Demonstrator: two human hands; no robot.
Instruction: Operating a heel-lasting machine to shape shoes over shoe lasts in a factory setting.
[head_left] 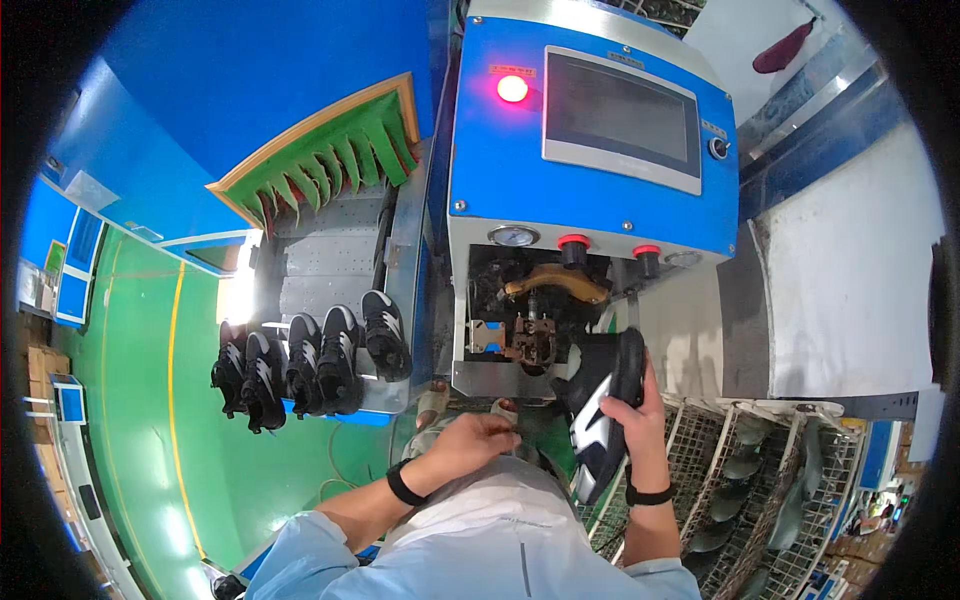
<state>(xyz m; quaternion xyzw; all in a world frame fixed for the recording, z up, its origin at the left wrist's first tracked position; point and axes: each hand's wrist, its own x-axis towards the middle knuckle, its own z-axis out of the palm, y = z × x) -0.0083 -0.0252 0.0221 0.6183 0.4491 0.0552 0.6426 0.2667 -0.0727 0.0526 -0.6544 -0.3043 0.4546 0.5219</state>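
My right hand (638, 408) grips a black and white sneaker (598, 415), fingers along its side. The shoe is tipped up on its long side, one end up by the machine's opening and the other pointing down beside me. My left hand (480, 442) hovers in front of my waist with fingers curled together; nothing shows in it. Just ahead stands a blue machine (490, 160) whose lower opening holds a brown metal clamp mechanism (533, 340) and a golden curved part (557, 284) above it. No shoe sits in that mechanism.
Several black and white sneakers (340, 350) line the end of a grey conveyor (325, 245) at left, below a green fringed curtain (330, 165). A white wire rack (700, 450) with dark, flat pieces stands at right. The machine carries a lit red lamp (512, 89) and a screen (620, 112).
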